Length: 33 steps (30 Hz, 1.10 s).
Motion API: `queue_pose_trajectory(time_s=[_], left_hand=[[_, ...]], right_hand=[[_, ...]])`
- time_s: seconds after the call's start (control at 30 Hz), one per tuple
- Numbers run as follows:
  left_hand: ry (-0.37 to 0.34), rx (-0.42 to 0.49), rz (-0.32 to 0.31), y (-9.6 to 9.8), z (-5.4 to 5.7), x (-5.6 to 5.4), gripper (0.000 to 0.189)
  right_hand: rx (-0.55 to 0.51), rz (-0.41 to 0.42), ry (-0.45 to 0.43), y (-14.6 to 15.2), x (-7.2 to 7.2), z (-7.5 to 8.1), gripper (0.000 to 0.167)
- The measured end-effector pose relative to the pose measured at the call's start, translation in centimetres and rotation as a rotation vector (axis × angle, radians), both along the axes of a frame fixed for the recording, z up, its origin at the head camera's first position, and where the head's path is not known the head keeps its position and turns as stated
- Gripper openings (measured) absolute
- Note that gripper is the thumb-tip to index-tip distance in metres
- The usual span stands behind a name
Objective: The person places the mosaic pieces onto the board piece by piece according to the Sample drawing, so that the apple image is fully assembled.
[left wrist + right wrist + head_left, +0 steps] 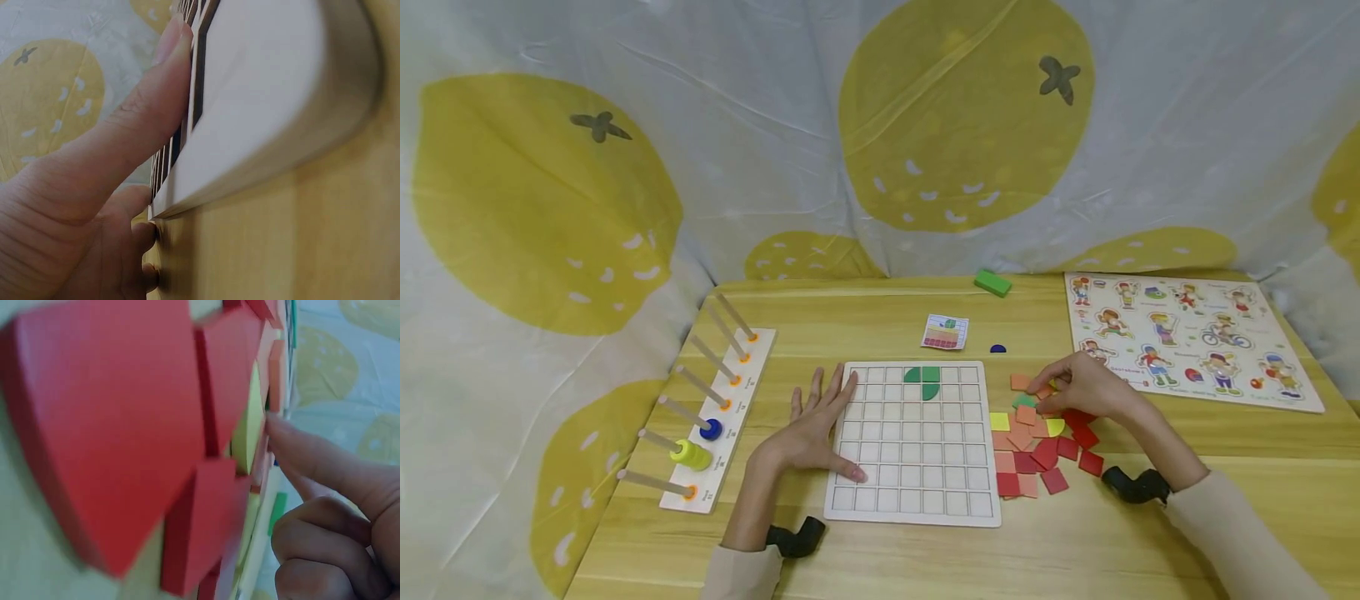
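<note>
A white grid board [889,454] lies in front of me, with several green pieces [930,374] set in its upper squares. My left hand [801,433] is spread over the board's left edge; in the left wrist view its thumb [134,115] lies on the board's face. At the loose pile of coloured tiles right of the board, my right hand [1086,385] has its thumb and forefinger down among orange tiles [1026,414] and a green piece [1023,402]. I cannot tell whether they pinch one. Red tiles [112,425] and a yellow piece [248,428] lie near that hand.
Beyond the board are a small pattern card [945,332], a dark blue half-round piece [997,348] and a green block [992,283]. A peg stand [748,367] with yellow and blue rings stands left. A picture puzzle board [1195,342] lies back right.
</note>
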<state>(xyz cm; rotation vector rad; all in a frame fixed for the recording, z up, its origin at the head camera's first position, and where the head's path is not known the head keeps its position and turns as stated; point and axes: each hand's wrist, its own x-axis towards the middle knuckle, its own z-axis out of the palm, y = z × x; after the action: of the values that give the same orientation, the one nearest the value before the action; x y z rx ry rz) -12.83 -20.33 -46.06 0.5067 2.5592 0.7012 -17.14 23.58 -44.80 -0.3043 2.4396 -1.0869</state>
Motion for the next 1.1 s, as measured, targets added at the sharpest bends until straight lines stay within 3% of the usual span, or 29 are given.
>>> queue_pose_trajectory(time_s=[0.27, 0.53, 0.7, 0.87, 1.1], left_hand=[[-0.002, 0.004, 0.002, 0.0, 0.0, 0.0, 0.148], [0.0, 0.007, 0.002, 0.1, 0.1, 0.0, 0.147], [-0.001, 0.007, 0.003, 0.1, 0.1, 0.0, 0.147], [-0.003, 0.009, 0.002, 0.1, 0.1, 0.1, 0.147], [0.005, 0.006, 0.001, 0.0, 0.0, 0.1, 0.147]], right_hand=[[-0.021, 0.033, 0.013, -1.5, 0.2, -0.1, 0.03], [-0.033, 0.02, 0.043, -2.7, 0.0, -0.5, 0.023], [0.004, -0.012, 0.089, -2.6, -0.3, -0.5, 0.023], [0.024, -0.024, 0.09, -2.3, -0.1, -0.4, 0.029], [0.075, -0.017, 0.094, -2.7, 0.0, -0.1, 0.024]])
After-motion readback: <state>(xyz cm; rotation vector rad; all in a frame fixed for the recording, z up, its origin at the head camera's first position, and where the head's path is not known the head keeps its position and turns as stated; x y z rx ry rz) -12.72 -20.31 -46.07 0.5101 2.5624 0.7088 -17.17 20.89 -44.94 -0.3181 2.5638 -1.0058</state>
